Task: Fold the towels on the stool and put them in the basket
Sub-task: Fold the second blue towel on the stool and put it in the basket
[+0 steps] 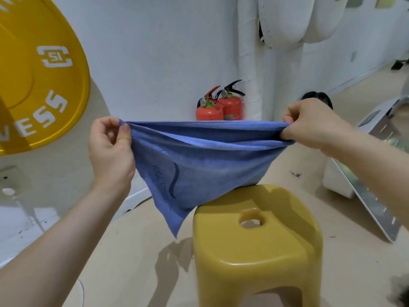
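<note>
Blue towel (199, 165) stretched taut in mid-air, lower corner drooping beside yellow stool (256, 238).

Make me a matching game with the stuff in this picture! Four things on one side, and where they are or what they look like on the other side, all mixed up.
Things:
1. blue towel
2. stool
3. fire extinguishers
4. big round plate

Clues:
A. red, side by side at the foot of the wall
B. pinched at the top by the left hand and the right hand
C. yellow with white letters
D. has a hole in its seat

Pairs: 1-B, 2-D, 3-A, 4-C
</note>
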The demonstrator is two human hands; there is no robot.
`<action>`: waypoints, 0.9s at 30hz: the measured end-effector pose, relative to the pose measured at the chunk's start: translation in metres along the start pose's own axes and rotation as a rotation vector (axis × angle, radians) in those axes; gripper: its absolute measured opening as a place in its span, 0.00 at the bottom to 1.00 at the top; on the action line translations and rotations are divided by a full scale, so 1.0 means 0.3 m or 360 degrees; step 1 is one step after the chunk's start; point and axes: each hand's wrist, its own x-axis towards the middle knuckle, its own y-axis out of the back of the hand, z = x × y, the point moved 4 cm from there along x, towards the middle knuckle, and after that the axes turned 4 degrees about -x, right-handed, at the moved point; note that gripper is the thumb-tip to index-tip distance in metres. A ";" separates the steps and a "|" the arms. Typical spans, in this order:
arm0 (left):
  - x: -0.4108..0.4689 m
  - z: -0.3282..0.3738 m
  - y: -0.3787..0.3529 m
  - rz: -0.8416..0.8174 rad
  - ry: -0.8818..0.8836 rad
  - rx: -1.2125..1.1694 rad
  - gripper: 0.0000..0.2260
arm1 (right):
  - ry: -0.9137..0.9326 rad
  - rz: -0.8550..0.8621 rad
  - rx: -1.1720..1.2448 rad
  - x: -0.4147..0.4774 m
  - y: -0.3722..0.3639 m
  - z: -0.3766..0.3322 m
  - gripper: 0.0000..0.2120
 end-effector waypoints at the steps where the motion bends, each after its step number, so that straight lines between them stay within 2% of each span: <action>1: 0.010 0.000 0.004 0.0038 0.0006 -0.0019 0.11 | -0.0042 -0.0161 0.0258 -0.011 0.012 -0.017 0.14; 4: 0.017 0.047 0.009 0.0096 -0.0118 -0.0043 0.10 | -0.0066 -0.0506 0.0702 -0.050 0.047 -0.070 0.19; 6: 0.031 0.125 0.018 0.0086 -0.0304 -0.0042 0.08 | -0.0035 -0.0629 0.0929 -0.076 0.084 -0.101 0.19; 8: 0.072 0.187 0.035 0.0019 -0.0363 -0.0129 0.03 | 0.0026 -0.0689 0.1171 -0.098 0.134 -0.126 0.17; 11: 0.117 0.192 0.016 -0.0071 0.0006 -0.0274 0.05 | 0.0075 -0.0734 0.1371 -0.106 0.194 -0.129 0.17; 14: 0.020 0.038 -0.075 -0.0242 0.0562 -0.0243 0.09 | -0.0155 -0.0917 0.1363 -0.089 0.119 -0.039 0.15; 16: -0.110 -0.132 -0.113 -0.0354 0.0892 -0.0045 0.09 | -0.0475 -0.1108 0.1072 -0.098 -0.027 0.105 0.12; 18: -0.250 -0.290 -0.117 -0.0448 0.1100 0.0209 0.09 | -0.0780 -0.1243 0.0651 -0.132 -0.194 0.283 0.13; 20: -0.361 -0.381 -0.119 -0.0561 0.1145 0.0428 0.06 | -0.0944 -0.1345 0.0422 -0.178 -0.311 0.394 0.10; 21: -0.394 -0.399 -0.124 -0.0616 0.1128 0.0503 0.04 | -0.0999 -0.1360 0.0429 -0.189 -0.344 0.423 0.09; 24: -0.411 -0.425 -0.135 -0.0666 0.1066 0.0593 0.01 | -0.1104 -0.1224 0.0905 -0.170 -0.371 0.450 0.07; 27: -0.396 -0.446 -0.131 -0.0634 0.1086 0.0574 0.04 | -0.1193 -0.1110 0.1329 -0.152 -0.371 0.464 0.08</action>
